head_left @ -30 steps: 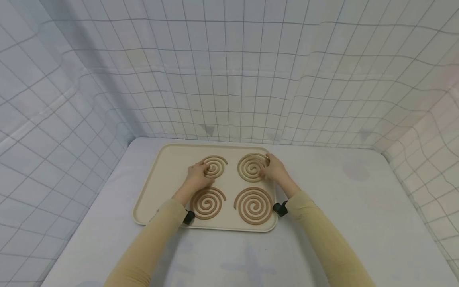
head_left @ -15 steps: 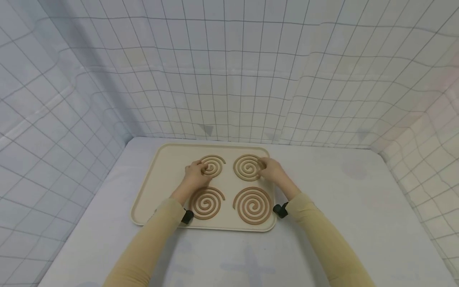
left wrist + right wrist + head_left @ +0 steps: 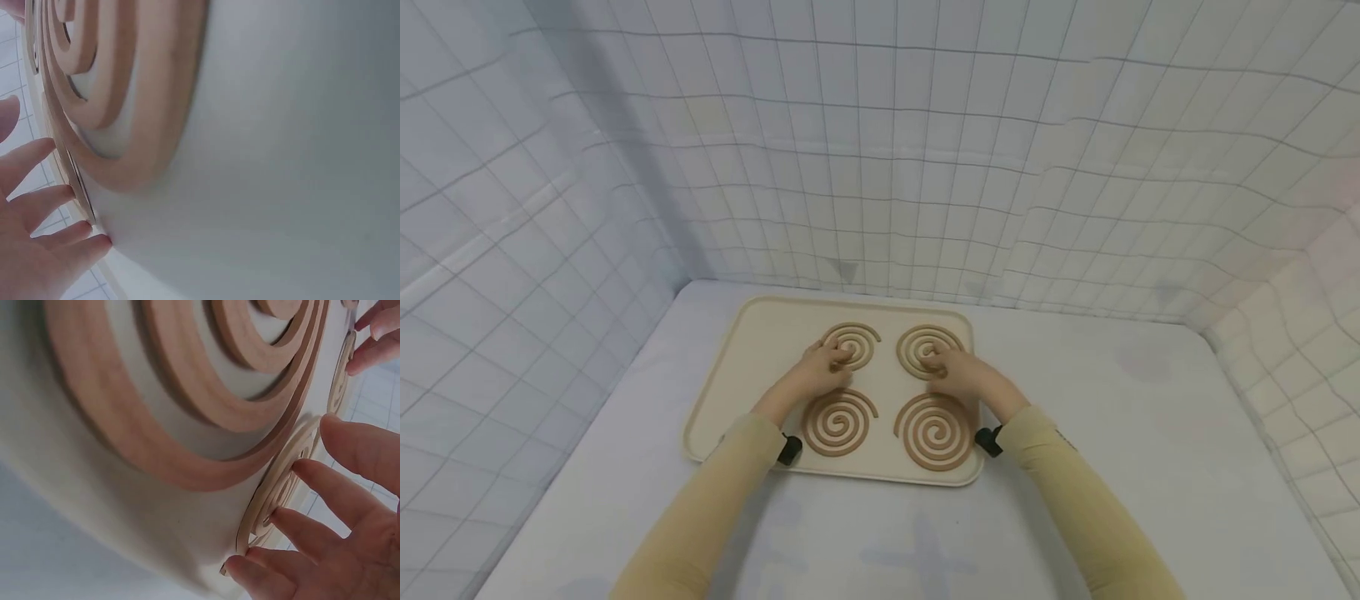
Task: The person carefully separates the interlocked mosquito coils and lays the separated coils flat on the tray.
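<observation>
Brown spiral coils lie in two rows on a cream tray (image 3: 730, 392). My left hand (image 3: 820, 368) is over the left side of the far left coil (image 3: 850, 324); in the left wrist view its spread fingertips touch near that coil's edge. Over the lower right part of the far right coil (image 3: 925, 327) is my right hand (image 3: 964, 373), its fingertips at the coil's rings in the right wrist view. The near left coil (image 3: 156, 94) and near right coil (image 3: 112, 406) lie flat, nearest the wrists. Neither hand grips a coil.
The tray stands on a white cloth-covered table (image 3: 865, 533). A grid-patterned cloth wall (image 3: 910, 167) rises behind it, with similar walls at both sides. Each wrist wears a small black device (image 3: 988, 442). The tray's left part is bare.
My right hand has moved from the far right coil's right edge inward and nearer over its rings. That coil has slid slightly left. My left hand stays at the far left coil; the view shifts slightly.
</observation>
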### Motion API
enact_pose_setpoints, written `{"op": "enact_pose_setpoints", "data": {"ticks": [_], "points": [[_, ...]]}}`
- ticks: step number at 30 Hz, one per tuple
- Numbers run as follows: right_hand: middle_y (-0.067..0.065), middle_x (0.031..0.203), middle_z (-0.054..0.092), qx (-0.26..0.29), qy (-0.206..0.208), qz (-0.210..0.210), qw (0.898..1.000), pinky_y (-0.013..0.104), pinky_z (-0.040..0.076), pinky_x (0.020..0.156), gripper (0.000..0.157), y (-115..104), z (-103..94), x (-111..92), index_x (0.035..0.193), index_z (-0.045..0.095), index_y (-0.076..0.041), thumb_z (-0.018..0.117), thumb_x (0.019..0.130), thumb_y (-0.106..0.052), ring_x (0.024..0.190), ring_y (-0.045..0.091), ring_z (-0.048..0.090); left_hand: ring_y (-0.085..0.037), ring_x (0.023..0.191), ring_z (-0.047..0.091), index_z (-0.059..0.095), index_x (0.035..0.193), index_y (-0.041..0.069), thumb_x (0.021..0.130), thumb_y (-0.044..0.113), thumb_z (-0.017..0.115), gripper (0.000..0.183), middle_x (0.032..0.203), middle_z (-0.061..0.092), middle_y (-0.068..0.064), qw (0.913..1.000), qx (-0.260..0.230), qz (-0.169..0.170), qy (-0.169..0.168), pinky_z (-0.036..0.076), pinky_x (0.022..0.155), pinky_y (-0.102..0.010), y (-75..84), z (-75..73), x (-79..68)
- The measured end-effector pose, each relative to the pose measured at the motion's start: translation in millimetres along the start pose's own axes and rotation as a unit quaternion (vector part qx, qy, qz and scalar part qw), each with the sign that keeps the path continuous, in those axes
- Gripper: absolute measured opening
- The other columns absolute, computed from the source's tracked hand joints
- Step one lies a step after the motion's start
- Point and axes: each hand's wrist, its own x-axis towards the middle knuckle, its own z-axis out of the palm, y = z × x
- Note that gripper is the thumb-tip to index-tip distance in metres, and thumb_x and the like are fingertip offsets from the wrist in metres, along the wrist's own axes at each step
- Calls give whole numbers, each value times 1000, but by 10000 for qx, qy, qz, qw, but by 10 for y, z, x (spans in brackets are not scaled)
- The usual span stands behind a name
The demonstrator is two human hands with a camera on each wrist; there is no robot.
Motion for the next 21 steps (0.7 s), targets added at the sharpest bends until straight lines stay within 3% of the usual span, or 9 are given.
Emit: {"op": "enact_pose_setpoints", "data": {"ticks": [8,21], "points": [[23,162,13,365,-136,205,9990,67,17,115,64,102,20,53,151,37,-6,62,96,-28,147,51,6,-52,147,-6,32,152,4,100,25,51,59,162,5,-26,9997,-67,-137,-216,6,113,-74,-27,-15,43],[22,162,14,705,-49,267,9971,66,17,116,67,150,-36,94,152,32,-3,58,99,-36,148,48,10,-51,148,-3,36,149,-2,101,29,51,58,163,9,-24,9991,-358,-213,-109,4,116,-69,-62,-58,91]]}}
